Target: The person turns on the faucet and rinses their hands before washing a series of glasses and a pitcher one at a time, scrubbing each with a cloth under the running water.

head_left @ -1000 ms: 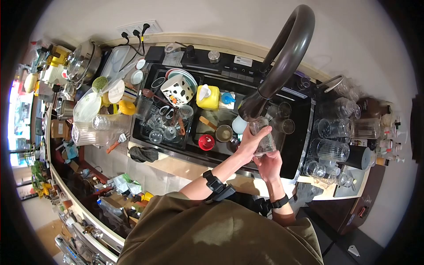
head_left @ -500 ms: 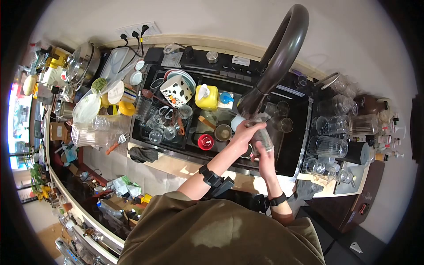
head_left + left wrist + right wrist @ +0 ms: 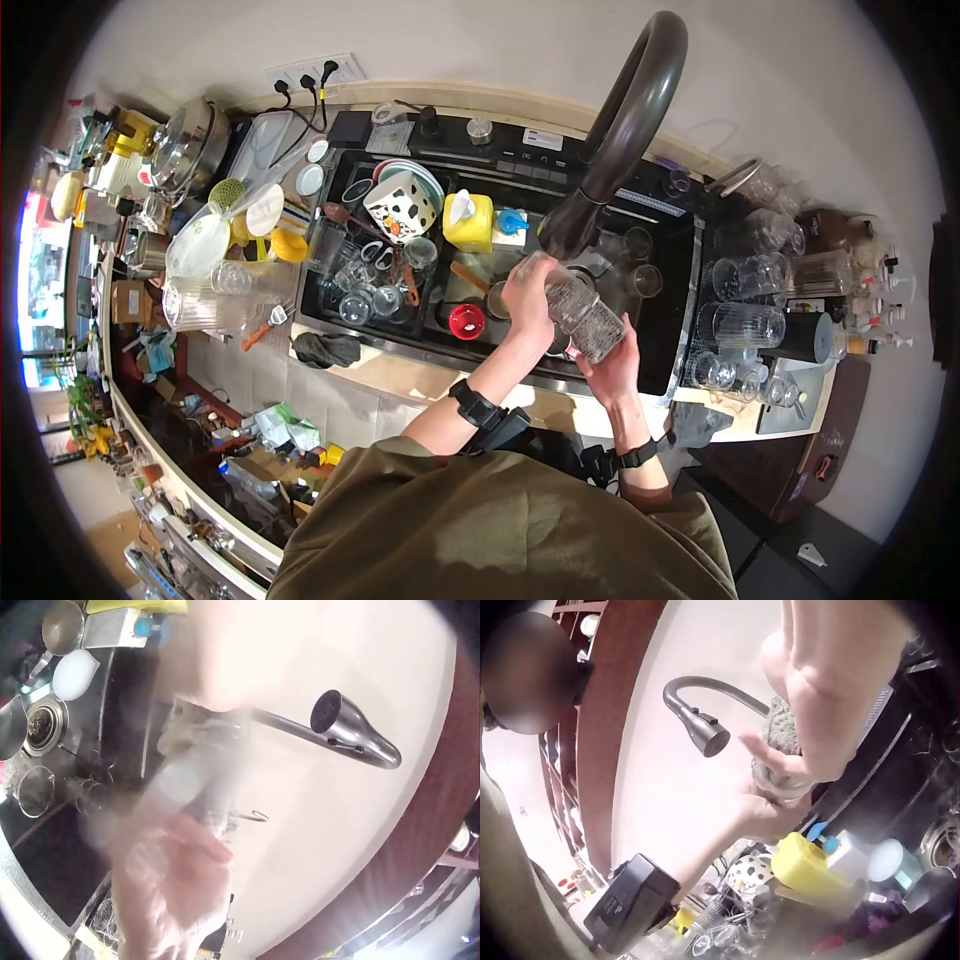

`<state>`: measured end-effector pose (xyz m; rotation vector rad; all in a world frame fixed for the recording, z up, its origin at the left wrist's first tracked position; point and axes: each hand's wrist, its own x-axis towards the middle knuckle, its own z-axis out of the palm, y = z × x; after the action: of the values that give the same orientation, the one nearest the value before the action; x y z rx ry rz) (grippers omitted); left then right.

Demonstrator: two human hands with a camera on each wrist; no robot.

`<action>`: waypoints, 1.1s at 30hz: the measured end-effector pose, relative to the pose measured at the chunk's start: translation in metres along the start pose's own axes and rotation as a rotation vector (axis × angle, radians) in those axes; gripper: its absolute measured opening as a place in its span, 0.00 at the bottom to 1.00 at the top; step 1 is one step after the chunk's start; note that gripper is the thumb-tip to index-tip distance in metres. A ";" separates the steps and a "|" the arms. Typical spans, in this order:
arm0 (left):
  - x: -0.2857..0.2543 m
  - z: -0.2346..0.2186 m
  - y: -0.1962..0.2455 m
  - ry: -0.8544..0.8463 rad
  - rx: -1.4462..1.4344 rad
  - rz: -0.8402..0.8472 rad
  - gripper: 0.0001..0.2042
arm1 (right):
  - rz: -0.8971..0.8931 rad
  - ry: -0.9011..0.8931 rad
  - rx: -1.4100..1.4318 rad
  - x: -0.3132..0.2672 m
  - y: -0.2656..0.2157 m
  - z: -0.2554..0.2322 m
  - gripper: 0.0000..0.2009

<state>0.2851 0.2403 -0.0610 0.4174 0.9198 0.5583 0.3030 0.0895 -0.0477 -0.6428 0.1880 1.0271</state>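
Note:
A clear drinking glass (image 3: 572, 303) lies tilted between my two hands, over the sink and beneath the faucet (image 3: 572, 225). My left hand (image 3: 528, 305) grips its upper left part, fingers curled round the side. At the glass's lower right end my right hand (image 3: 612, 368) spreads its fingers about the base, touching it with the palm partly turned up. In the right wrist view a grey-green speckled patch (image 3: 782, 727) covers that end; I cannot tell whether it is a scrubber or the glass's own pattern. A blur crosses the glass in the left wrist view.
Left in the sink, glassware (image 3: 355, 305) and a cow-spotted container (image 3: 400, 207) fill a black basket. A yellow bottle (image 3: 468, 222) and a red cup (image 3: 466, 321) stand nearer. Several ribbed glasses (image 3: 750, 325) line the right counter; two glasses (image 3: 646, 281) sit in the basin.
The glass has tipped over and come lower left, from near the faucet head to lying slanted. My left hand has moved left; my right hand now spreads at the base.

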 end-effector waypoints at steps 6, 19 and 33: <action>-0.041 0.013 -0.014 0.043 0.334 0.630 0.21 | -0.475 0.640 -0.759 0.025 0.042 0.027 0.25; -0.006 -0.033 0.022 -0.783 0.572 -0.145 0.32 | -0.409 0.546 -0.975 0.046 -0.015 -0.006 0.18; -0.036 -0.014 -0.018 -0.424 1.923 0.665 0.25 | -0.303 0.457 -1.665 0.056 -0.019 0.010 0.21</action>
<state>0.2610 0.2056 -0.0558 2.5179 0.6172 -0.0448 0.3465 0.1300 -0.0560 -2.3274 -0.4442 0.5280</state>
